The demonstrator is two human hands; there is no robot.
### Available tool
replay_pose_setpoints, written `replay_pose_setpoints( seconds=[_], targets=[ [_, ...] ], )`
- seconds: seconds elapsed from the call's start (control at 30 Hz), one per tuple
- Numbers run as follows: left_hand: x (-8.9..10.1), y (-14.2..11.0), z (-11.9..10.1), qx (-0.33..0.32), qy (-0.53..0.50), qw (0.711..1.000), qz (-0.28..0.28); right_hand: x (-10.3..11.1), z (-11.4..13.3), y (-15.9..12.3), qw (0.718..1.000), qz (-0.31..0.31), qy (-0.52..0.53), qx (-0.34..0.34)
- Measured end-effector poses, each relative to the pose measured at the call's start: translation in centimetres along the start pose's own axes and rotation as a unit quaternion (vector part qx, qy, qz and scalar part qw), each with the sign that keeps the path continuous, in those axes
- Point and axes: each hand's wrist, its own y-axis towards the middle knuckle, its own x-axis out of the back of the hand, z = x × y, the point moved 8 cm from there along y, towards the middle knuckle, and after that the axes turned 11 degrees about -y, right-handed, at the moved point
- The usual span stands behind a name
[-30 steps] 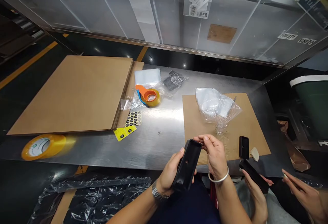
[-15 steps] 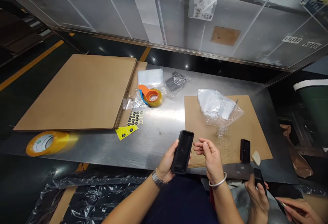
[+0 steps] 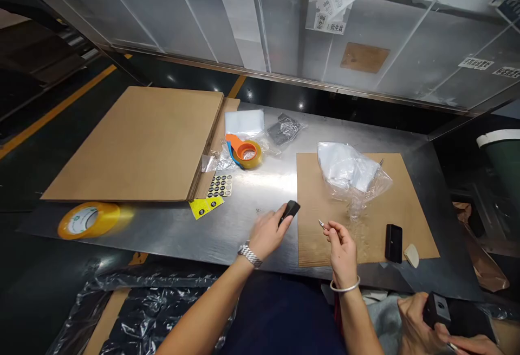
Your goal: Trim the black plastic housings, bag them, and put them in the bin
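My left hand [image 3: 266, 236], with a metal watch on its wrist, is closed around a black rectangular case [image 3: 290, 211]. The case is tilted so only its narrow end and part of its side show; my fingers cover the rest. To its right, above the cardboard sheet's near edge, my right hand [image 3: 342, 246] pinches a small silver pointed tool [image 3: 322, 225]. Its tip points toward the case, a short gap apart. The rest of the tool is hidden in my fingers. An open black tray [image 3: 394, 243] and a cream wedge-shaped piece [image 3: 411, 256] lie at the right.
A cardboard stack [image 3: 138, 143] covers the left of the metal table [image 3: 268, 257]. Near it are a tape roll [image 3: 88, 220], sticker sheets [image 3: 220, 186] and an orange tape dispenser [image 3: 246, 151]. Bagged white items [image 3: 349, 168] rest on cardboard. A co-worker's hands [image 3: 418, 317] hold a black box.
My left hand has turned the black case from showing its open hollow to end-on and raised it slightly. The silver tip now shows in my right hand. The co-worker's box has turned.
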Motion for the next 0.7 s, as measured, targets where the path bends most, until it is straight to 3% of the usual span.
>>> replay_pose_setpoints(
  seconds=[0.07, 0.17, 0.23, 0.33, 0.43, 0.5, 0.57, 0.6, 0.63, 0.7],
  targets=[
    [-2.0, -0.8, 0.7, 0.091, -0.153, 0.980, 0.086, -0.4, 0.1, -0.2, 0.999, 0.022, 0.026, -0.013],
    [-5.6, -3.6, 1.1, 0.237, -0.370, 0.879, 0.185, -1.0, 1.1, -0.8, 0.997, 0.052, 0.057, -0.018],
    [-6.9, -4.9, 0.7, 0.266, -0.434, 0.833, 0.218, -1.0, 1.9, -1.2, 0.996, 0.056, 0.063, -0.013],
    [-7.6, -5.6, 0.6, 0.275, -0.461, 0.810, 0.236, -0.8, 2.8, -1.6, 0.996, 0.062, 0.067, -0.007],
    [-7.4, -5.8, 1.0, 0.283, -0.444, 0.822, 0.218, -1.1, 3.1, -1.9, 0.995, 0.078, 0.062, -0.005],
    [-6.4, -5.2, 0.9, 0.229, -0.383, 0.878, 0.176, -1.6, 3.2, -2.3, 0.994, 0.097, 0.046, -0.005],
    [-5.4, -4.8, -0.4, 0.117, -0.282, 0.940, 0.152, -2.6, 3.3, -2.6, 0.992, 0.124, 0.037, -0.003],
    [-5.1, -4.8, -1.2, 0.061, -0.237, 0.957, 0.153, -3.0, 3.4, -2.8, 0.990, 0.135, 0.044, 0.000],
    [-5.1, -5.0, -1.8, 0.023, -0.211, 0.964, 0.162, -3.2, 3.6, -2.9, 0.988, 0.139, 0.060, 0.001],
    [-5.2, -5.7, -2.1, 0.028, -0.231, 0.954, 0.190, -3.4, 3.8, -2.9, 0.984, 0.136, 0.116, -0.007]
  ],
)
